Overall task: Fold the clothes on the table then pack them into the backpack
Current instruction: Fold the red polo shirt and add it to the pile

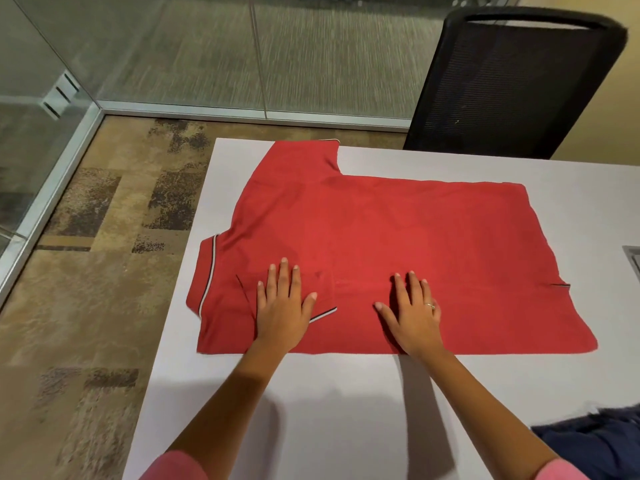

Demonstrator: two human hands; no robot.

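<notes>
Both the left hand (282,303) and right hand (414,311) pressed spread, flat fingers on the red shirt's (398,237) near folded edge; its long axis ran left-right.

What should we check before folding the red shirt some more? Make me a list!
1. Red shirt lies flat on the table: ok.
2. Near sleeve already folded in over the body: ok.
3. Far sleeve folded in: not ok, it sticks out.
4. Left hand and right hand press flat on the shirt: ok.
5. Backpack ready for packing: cannot tell, none in view.
6. Dark blue garment kept off the shirt: ok.
</notes>
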